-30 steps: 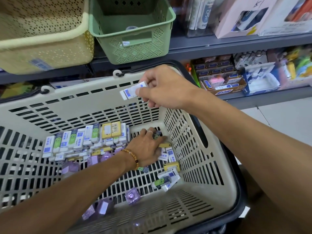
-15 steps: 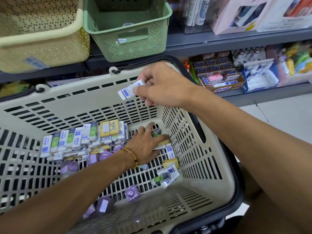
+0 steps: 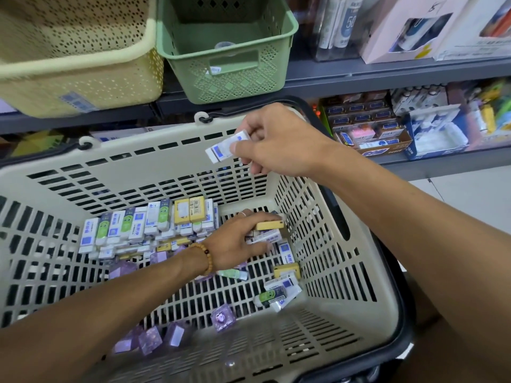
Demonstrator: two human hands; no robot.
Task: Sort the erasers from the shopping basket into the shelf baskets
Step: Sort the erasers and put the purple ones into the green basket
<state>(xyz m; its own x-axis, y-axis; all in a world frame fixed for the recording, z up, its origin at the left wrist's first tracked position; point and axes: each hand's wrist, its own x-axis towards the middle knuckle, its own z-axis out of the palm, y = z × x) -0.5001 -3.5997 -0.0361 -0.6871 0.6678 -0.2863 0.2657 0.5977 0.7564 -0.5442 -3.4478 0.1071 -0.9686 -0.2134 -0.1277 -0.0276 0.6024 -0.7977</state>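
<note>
The right hand (image 3: 276, 145) pinches 1 white eraser (image 3: 225, 147) up over the shopping basket (image 3: 171, 150), likely ready for the green basket (image 3: 229, 48), while the left hand (image 3: 235, 244) reaches down and grips a yellow eraser (image 3: 269, 225) among the loose ones.

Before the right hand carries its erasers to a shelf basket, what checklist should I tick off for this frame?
1. Right hand has a firm hold: ok, thumb and fingers pinch the white-and-blue erasers.
2. Held erasers are lifted out of the shopping basket: ok, they are at rim height, just inside its far wall.
3. Green shelf basket open and reachable: ok, directly behind the rim.
4. Yellow shelf basket open: ok.
5. Which basket takes this type: cannot tell.
6. Left hand has its next pick: ok, fingers grip a yellow eraser and others beneath.
</note>
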